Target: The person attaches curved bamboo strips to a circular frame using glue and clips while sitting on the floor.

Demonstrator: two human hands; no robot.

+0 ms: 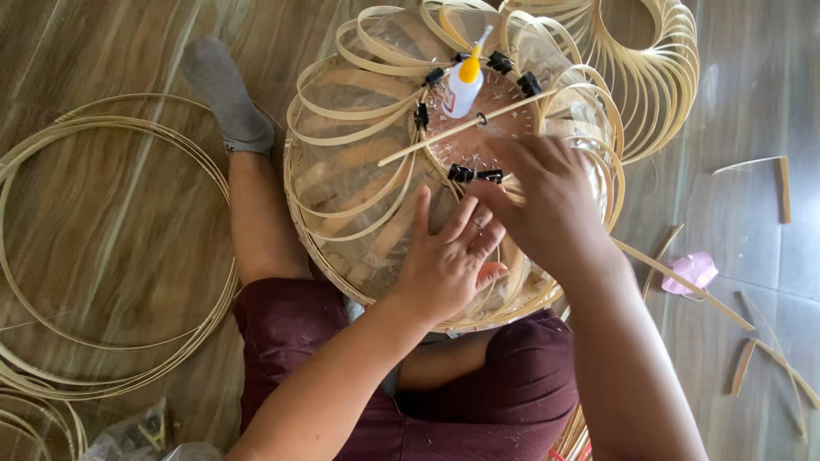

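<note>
The round woven bamboo-strip lampshade frame [367,205] rests on the person's lap under both hands; the left hand [448,260] lies flat, fingers spread, steadying it; the right hand [547,201] pinches a strip beside small black binder clips [476,174]; pressing firmly seems wise; a white glue bottle [464,85] lies beyond.

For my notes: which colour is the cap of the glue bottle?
Yellow, on a white glue bottle; the head view shows it.

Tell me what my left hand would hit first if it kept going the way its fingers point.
Probably the black clips on the frame's inner ring, just beyond the left hand's fingers; depth is unclear.
</note>
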